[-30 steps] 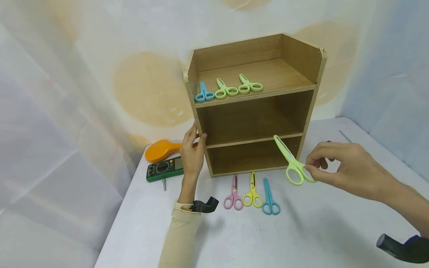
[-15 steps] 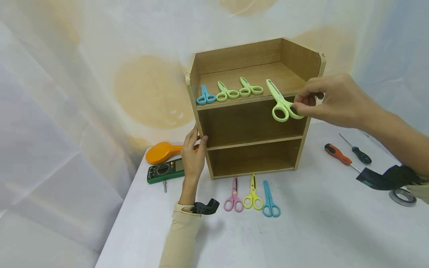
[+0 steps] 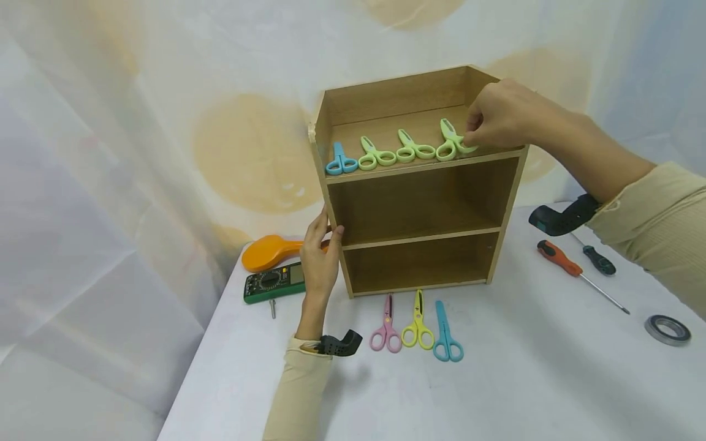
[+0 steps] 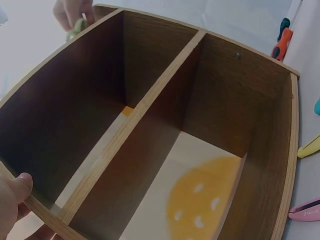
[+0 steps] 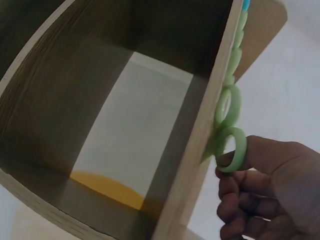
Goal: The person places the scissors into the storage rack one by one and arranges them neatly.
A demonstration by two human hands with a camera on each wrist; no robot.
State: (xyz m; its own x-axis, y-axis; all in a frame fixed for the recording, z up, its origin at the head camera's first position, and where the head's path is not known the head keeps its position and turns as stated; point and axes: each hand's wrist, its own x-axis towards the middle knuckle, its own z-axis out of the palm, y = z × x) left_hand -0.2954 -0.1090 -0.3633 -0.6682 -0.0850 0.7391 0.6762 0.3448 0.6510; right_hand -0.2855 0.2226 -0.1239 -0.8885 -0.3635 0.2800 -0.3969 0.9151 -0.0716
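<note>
My right hand (image 3: 504, 115) pinches one handle loop of light green scissors (image 3: 449, 147) at the right end of the wooden shelf's (image 3: 425, 237) top board. In the right wrist view, thumb and fingers grip that loop (image 5: 234, 150) at the board's front edge. Left of it on the same board lie two more green scissors (image 3: 413, 151) (image 3: 376, 158) and blue scissors (image 3: 341, 162). My left hand (image 3: 321, 263) holds the shelf's left side panel, thumb at the front edge; its other fingers are partly hidden behind.
Before the shelf lie pink (image 3: 386, 331), yellow (image 3: 417, 327) and blue scissors (image 3: 446, 340). At left are an orange spoon-like thing (image 3: 267, 252), a green multimeter (image 3: 273, 283) and a bolt (image 3: 273, 309). Two screwdrivers (image 3: 559, 257) (image 3: 599, 260) and a tape roll (image 3: 667, 329) lie at right.
My right hand has carried the green scissors up from in front of the shelf to the right part of the top board. The left hand has stayed on the side panel.
</note>
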